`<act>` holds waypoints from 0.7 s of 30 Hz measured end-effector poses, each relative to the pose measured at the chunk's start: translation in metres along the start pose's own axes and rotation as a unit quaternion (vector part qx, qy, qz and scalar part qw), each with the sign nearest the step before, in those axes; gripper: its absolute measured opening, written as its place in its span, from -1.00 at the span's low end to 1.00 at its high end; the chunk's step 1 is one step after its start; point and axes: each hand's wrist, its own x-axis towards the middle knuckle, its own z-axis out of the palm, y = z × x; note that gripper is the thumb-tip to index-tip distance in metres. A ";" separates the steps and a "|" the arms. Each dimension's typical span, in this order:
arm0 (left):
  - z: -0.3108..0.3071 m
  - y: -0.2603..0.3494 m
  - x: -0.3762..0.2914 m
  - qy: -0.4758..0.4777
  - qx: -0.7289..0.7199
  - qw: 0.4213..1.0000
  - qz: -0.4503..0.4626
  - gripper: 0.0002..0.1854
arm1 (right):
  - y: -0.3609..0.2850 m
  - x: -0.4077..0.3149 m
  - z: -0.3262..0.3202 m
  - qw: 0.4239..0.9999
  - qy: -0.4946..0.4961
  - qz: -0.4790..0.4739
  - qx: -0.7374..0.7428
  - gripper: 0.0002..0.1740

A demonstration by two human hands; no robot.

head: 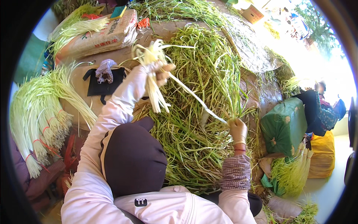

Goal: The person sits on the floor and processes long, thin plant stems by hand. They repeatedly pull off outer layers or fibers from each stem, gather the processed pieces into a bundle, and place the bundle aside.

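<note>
My left hand (160, 73) is closed around a small bunch of pale stalks (156, 95), which look like blanched garlic chives. Some of their ends curl up above the fist. From there a long white stalk (197, 100) stretches down to my right hand (237, 131). That hand wears a thin glove and pinches the stalk together with green leaves (235, 103) that stand up from the fist. Beneath both hands spreads a heap of loose green leaves (193, 151). A dark rounded cloth form (134, 159) covers part of the lower view.
Tied bundles of pale chives (42, 112) lie at left. A printed woven sack (106, 36) carries more stalks and a sponge (118, 12). Black cloth (103, 86) lies nearer. At right are a green wrapped bale (285, 126), more bundles (292, 170), a yellow sack (323, 154) and a person (325, 114).
</note>
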 end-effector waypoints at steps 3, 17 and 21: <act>-0.003 0.003 0.000 0.015 -0.052 0.999 -0.009 -0.75 | -0.006 0.001 -0.042 0.962 -0.146 0.141 -0.181 -0.61; 0.015 0.001 0.003 -0.066 -0.040 0.996 -0.034 -0.58 | -0.141 -0.071 0.039 0.880 -0.319 -0.016 0.351 -0.72; 0.035 -0.042 0.006 -0.148 0.071 0.986 -0.039 -0.62 | -0.175 -0.055 0.037 0.881 -0.258 -0.124 0.377 -0.79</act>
